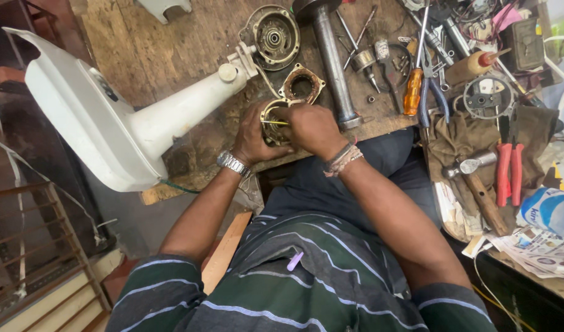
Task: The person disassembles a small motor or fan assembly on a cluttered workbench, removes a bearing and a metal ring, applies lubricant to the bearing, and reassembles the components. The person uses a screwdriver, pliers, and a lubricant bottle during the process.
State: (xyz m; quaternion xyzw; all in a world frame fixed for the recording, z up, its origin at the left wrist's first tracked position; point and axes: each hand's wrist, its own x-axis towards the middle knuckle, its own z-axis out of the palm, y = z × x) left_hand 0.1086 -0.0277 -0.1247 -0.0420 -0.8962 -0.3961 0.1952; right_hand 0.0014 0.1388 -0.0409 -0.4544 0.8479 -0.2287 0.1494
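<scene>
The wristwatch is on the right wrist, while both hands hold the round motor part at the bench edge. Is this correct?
Not quite. In the head view the wristwatch sits on the left wrist; the right wrist wears thread bands. Both the left hand and right hand do hold the round motor part at the bench edge.

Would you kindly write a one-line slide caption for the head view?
Both hands, left hand and right hand, grip a round motor part on a cluttered wooden bench.
</scene>
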